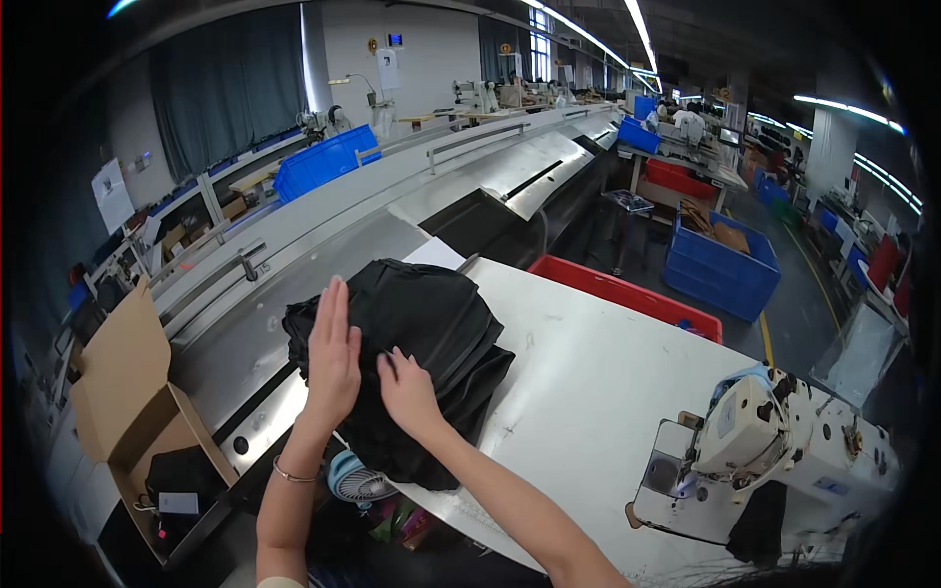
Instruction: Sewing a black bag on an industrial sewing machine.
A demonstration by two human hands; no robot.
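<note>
A thick heap of black fabric (426, 314) lies at the left end of the white sewing table, its layers folded over one another and its near part drooping past the table edge. My left hand (334, 361) rests against the heap's left side, fingers stretched out and pointing up. Just right of it, my right hand (407, 394) has its fingers curled at the heap's near face, pinching what looks like a fold of the cloth. Its fingertips are partly hidden by the dark material.
A white sewing machine (745, 431) stands at the table's right, black cloth hanging by it. An open cardboard box (186, 416) with a black item sits left. A small blue fan (355, 478) is below the heap. A red crate (627, 294) and blue bin (720, 265) stand beyond.
</note>
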